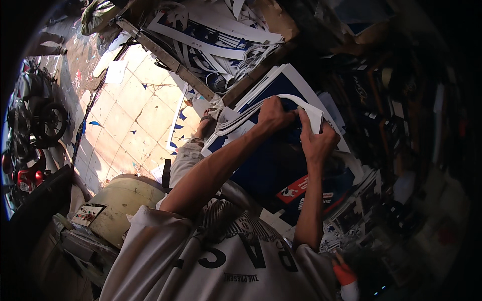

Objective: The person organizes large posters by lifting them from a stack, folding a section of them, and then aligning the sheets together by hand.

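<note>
A bundle of white paper strips (241,120) bends in a long arc over a stack of blue and white printed sheets (296,88). My left hand (275,116) is closed on the bundle near the top of its curve. Close beside it, my right hand (318,140) grips the strips' folded end, thumb up against the white edge. The two hands are almost touching. Below them lies a dark blue printed sheet with a red panel (292,192), partly in shadow and partly hidden by my right forearm.
A wooden-sided bin (175,65) full of white and blue cut-offs stands ahead. Blue scraps lie on the sunlit tiled floor (140,110) at left. A beige drum (133,198) is near my left elbow, motorcycles (50,120) farther left. Dark stacked goods (371,100) fill the right.
</note>
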Demonstrator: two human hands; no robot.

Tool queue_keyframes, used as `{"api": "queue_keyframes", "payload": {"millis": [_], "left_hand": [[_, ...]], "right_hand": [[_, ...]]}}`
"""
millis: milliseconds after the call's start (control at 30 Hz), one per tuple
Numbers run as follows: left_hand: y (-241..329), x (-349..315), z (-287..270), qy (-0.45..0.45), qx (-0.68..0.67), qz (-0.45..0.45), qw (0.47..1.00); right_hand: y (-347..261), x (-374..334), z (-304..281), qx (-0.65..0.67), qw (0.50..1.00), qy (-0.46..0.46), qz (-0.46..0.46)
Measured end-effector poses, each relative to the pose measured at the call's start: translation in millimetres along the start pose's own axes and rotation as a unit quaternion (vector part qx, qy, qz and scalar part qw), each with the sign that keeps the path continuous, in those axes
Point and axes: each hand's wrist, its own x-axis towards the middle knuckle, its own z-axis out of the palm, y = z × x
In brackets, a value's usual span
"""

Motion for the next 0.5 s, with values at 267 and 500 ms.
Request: {"api": "queue_keyframes", "payload": {"millis": [267, 500], "left_hand": [[-4.9, 10.7, -17.9, -0.236, -0.064, 0.186, 0.952], [41.8, 16.1, -12.6, -0.264, 0.218, 0.243, 0.908]], "right_hand": [[22.0, 46.3, -11.1, -0.039, 0.978, -0.113, 0.168], [61.8, 81.3, -10.6, 0.060, 0.957, -0.277, 0.059]]}}
